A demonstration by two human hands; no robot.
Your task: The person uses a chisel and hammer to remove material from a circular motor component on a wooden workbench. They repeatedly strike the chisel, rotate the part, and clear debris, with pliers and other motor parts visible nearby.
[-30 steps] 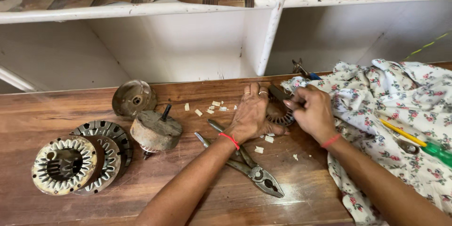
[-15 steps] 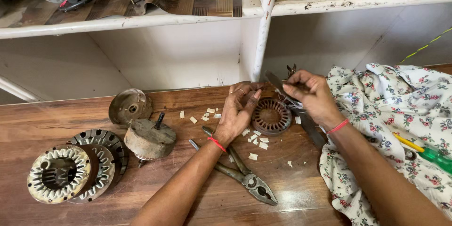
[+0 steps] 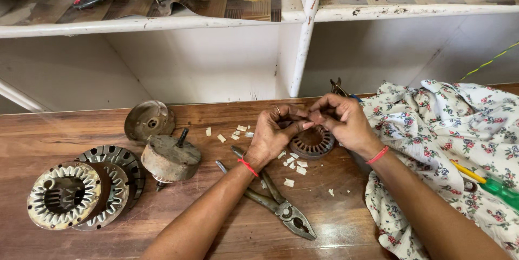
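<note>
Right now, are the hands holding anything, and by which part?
Both hands, left hand and right hand, meet fingertip to fingertip above the small ring-shaped stator core on the table. Something tiny may be pinched between them; too small to tell.

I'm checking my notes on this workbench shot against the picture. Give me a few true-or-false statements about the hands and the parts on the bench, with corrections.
1. Both hands meet above the ring-shaped stator. True: the left hand and right hand touch at the fingertips over it.
2. The pliers are held in the right hand. False: they lie on the wooden table, beside the left forearm.
3. A floral cloth lies at the right of the table. True.
4. The rusty rotor stands on the shelf. False: it rests on the table, left of the hands.
5. Small pale chips lie scattered near the stator. True.
</note>
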